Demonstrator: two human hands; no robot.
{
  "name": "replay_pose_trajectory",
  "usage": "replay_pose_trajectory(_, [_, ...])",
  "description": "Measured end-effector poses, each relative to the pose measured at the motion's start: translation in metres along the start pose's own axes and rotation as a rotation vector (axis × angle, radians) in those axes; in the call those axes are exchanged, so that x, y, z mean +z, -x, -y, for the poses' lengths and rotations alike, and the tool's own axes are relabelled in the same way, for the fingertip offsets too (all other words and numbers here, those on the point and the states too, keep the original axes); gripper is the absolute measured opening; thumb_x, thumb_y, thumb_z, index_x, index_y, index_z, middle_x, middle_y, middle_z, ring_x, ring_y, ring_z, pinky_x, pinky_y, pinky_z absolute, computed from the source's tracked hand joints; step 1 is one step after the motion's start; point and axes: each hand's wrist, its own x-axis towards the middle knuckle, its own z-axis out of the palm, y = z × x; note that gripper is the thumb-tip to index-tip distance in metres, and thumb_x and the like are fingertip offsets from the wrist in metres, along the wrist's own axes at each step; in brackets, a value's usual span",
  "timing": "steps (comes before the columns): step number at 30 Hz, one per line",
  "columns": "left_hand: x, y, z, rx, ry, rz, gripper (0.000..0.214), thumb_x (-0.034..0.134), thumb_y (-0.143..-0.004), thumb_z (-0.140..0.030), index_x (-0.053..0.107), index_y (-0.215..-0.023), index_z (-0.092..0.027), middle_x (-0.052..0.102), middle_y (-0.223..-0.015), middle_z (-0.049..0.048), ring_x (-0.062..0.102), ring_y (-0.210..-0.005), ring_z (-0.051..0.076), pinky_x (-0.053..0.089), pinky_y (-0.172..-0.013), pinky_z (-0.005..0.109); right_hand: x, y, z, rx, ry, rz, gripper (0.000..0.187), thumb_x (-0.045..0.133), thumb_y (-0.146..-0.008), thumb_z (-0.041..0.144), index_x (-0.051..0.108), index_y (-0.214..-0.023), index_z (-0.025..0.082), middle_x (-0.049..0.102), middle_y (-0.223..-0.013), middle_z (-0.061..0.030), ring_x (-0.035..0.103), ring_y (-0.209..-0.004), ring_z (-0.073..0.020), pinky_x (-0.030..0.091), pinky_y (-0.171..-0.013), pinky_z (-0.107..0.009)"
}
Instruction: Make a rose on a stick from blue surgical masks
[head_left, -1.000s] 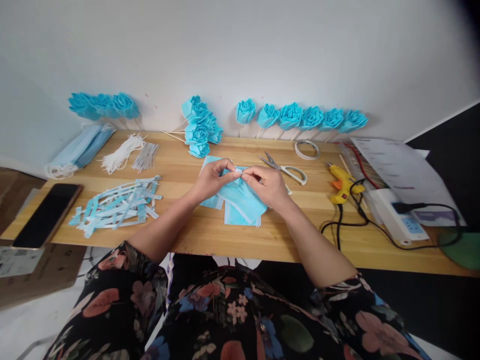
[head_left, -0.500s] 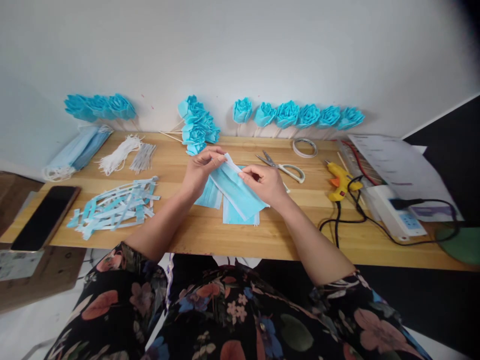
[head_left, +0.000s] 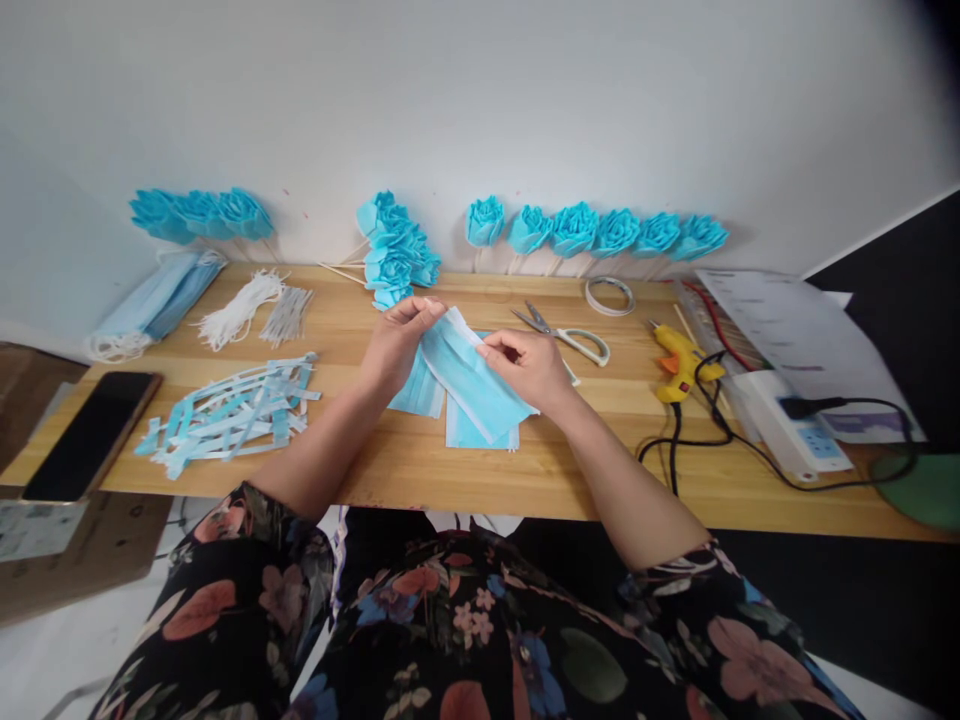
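both hands are over the middle of the bench (head_left: 487, 488), working a light blue sheet (head_left: 480, 380) with a white edge, mask-like fabric. right hand (head_left: 534, 370): grip is pinching the sheet's right edge near the top, thumb and index pressed together on it. left hand (head_left: 396, 345): thumb and fingertips pressed together at the upper left corner; cannot tell whether the corner is caught in that grip. sheet slants down to the right, in front of the person, lying over two more blue pieces, a left piece (head_left: 417, 394) partly behind the left wrist and a right piece (head_left: 472, 430) under the lower end. scissors (head_left: 553, 329) lie just beyond the right hand, blades pointing left, tape roll (head_left: 609, 312) behind them. farther right: yellow glue gun (head_left: 681, 362) with black cord (head_left: 676, 465), white power strip (head_left: 787, 425), printed paper (head_left: 810, 340). blue flowers on sticks stand along the wall: left group (head_left: 201, 213), right row (head_left: 574, 230); middle cluster (head_left: 390, 264) lies piled behind the left hand. left side of bench: mask stack (head_left: 161, 300), white cords (head_left: 240, 308), short thin strips (head_left: 286, 316), pile of cut trimmings (head_left: 229, 412), dark phone (head_left: 91, 437) at the front edge.
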Motion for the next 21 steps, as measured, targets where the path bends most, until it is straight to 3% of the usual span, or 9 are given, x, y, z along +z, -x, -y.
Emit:
replay_pose_trajectory(5, [0.008, 0.004, 0.009, -0.023, -0.053, 0.028, 0.039, 0.086, -0.069, -0.05, 0.062, -0.07, -0.02, 0.071, -0.087, 0.0018, 0.066, -0.089, 0.016, 0.05, -0.083, 0.03, 0.001, 0.0, -0.001, 0.011, 0.009, -0.002, 0.019, 0.064, -0.089, 0.032, 0.071, -0.076, 0.02, 0.058, -0.06, 0.0031, 0.047, -0.056, -0.0114, 0.037, -0.058, -0.027])
replay_pose_trajectory(8, [0.0, -0.001, 0.001, 0.025, -0.08, -0.015, 0.04, 0.082, -0.075, -0.052, 0.059, -0.071, -0.02, 0.072, -0.088, 0.0028, 0.067, -0.088, 0.017, 0.053, -0.082, 0.031, 0.0, 0.0, -0.004, 0.002, 0.011, -0.003, 0.02, 0.064, -0.089, 0.032, 0.071, -0.076, 0.02, 0.059, -0.06, 0.0029, 0.047, -0.056, -0.0114, 0.036, -0.057, -0.027])
replay_pose_trajectory(11, [-0.024, -0.01, -0.031, 0.105, -0.142, -0.133, 0.038, 0.078, -0.081, -0.05, 0.055, -0.072, -0.021, 0.073, -0.084, 0.0034, 0.069, -0.08, 0.015, 0.056, -0.079, 0.031, -0.002, -0.002, -0.006, 0.006, 0.007, -0.037, 0.019, 0.065, -0.088, 0.032, 0.07, -0.074, 0.019, 0.059, -0.059, 0.0028, 0.046, -0.055, -0.0114, 0.035, -0.056, -0.026])
replay_pose_trajectory(15, [-0.064, -0.017, -0.088, 0.15, -0.5, -0.278, 0.025, 0.078, -0.077, -0.034, 0.058, -0.072, -0.02, 0.071, -0.072, 0.0022, 0.067, -0.066, 0.014, 0.056, -0.071, 0.029, -0.004, -0.004, -0.004, 0.023, -0.01, -0.066, 0.019, 0.063, -0.086, 0.032, 0.07, -0.073, 0.02, 0.059, -0.059, 0.0028, 0.046, -0.056, -0.0117, 0.033, -0.055, -0.026])
replay_pose_trajectory(18, [-0.094, -0.022, -0.117, 0.059, -0.87, -0.344, 0.012, 0.071, -0.079, -0.025, 0.065, -0.07, -0.019, 0.069, -0.065, 0.0021, 0.062, -0.059, 0.015, 0.052, -0.066, 0.029, -0.005, -0.004, -0.001, 0.014, -0.007, -0.055, 0.02, 0.063, -0.087, 0.033, 0.07, -0.073, 0.019, 0.059, -0.059, 0.0027, 0.046, -0.056, -0.0116, 0.034, -0.056, -0.026])
replay_pose_trajectory(21, [-0.128, -0.036, -0.126, -0.209, -1.33, -0.265, 0.019, 0.07, -0.08, -0.019, 0.067, -0.061, -0.018, 0.061, -0.052, -0.0011, 0.054, -0.055, 0.014, 0.046, -0.067, 0.028, -0.005, -0.003, 0.001, 0.001, -0.008, -0.05, 0.021, 0.063, -0.086, 0.034, 0.07, -0.073, 0.019, 0.059, -0.059, 0.002, 0.046, -0.056, -0.012, 0.034, -0.056, -0.027])
